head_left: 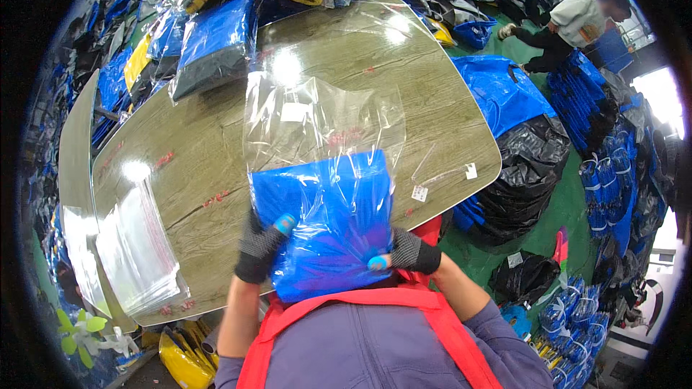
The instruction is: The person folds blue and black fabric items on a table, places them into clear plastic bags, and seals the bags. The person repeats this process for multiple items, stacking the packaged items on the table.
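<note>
A folded blue garment (324, 223) is seen partly inside a clear plastic bag (321, 122), held upright at the near edge of the wooden table (440, 101), just in front of the person's chest. The upper half of the bag stands empty above the garment, and a small white label is seen on it.

The left hand (261, 245), in a dark knitted glove with blue fingertips, is closed on the left lower side of the bagged garment, thumb on the front face. The right hand (404, 253), gloved likewise, is pinched on the right lower corner, where the plastic is gathered into creases.

A stack of empty clear bags (137, 252) is laid on the left end of the table, well apart from the hands. Packed blue and yellow garments (213, 43) are piled at the far end. A small white tag (419, 193) is lying near the right edge. Another person (569, 29) is crouched on the green floor beyond the table.
</note>
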The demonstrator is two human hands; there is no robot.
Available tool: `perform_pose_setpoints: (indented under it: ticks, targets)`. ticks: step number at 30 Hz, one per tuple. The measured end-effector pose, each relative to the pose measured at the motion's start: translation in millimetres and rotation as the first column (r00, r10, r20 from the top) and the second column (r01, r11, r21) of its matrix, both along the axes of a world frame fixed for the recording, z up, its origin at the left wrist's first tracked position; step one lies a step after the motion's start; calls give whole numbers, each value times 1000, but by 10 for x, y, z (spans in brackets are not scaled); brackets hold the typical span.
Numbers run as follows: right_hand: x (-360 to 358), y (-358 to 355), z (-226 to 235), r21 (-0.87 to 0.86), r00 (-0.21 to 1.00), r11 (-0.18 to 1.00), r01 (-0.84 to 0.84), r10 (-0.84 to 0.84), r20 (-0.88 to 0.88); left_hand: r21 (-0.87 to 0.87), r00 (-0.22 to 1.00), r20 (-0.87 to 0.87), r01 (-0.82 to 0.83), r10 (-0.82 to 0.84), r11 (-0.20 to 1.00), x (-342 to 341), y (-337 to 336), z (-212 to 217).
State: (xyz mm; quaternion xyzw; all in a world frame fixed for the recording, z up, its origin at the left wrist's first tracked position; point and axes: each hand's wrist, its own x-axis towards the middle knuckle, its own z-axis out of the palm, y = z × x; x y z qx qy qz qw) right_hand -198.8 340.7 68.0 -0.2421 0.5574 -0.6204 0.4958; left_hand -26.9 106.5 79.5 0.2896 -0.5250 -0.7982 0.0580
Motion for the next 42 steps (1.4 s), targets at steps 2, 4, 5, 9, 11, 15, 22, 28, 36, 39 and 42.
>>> perform_pose_setpoints:
  ticks: [2,4,5,9,11,15,22,28,36,39,42]
  targets:
    - [-40,-30,13,76,979,993,85,-98,179,47,990,132,46,-52,998,45,77,-59]
    - [-88,-65,58,166,970,986,7,-47,240,189,925,263,230,-275,955,117,95,-82]
    - [-122,-70,92,143,985,989,27,-51,167,220,932,103,318,-346,922,136,86,-85]
    - [-145,-117,99,87,991,990,-115,120,-56,-57,990,-45,-137,134,989,51,45,-38]
    - [-161,-144,101,-15,963,995,98,-91,252,41,993,120,-10,5,999,63,86,-79]
    - [-107,-142,87,113,997,991,70,-72,13,88,982,134,123,-134,988,153,50,-201]
    - [-266,-167,95,-38,955,973,226,-214,206,25,936,114,333,-334,942,92,-126,-342]
    - [-85,-107,126,74,999,997,32,-30,-30,72,998,-70,3,2,997,-64,-22,-121]
    - [-119,-138,137,40,992,997,73,-68,-110,49,998,20,-64,63,997,41,30,-169]
    - [-186,-206,149,111,993,993,37,-24,-114,136,989,-96,-101,115,985,60,25,-174]
    - [-188,-225,153,38,941,957,287,-289,174,102,973,212,66,-86,993,36,48,-131]
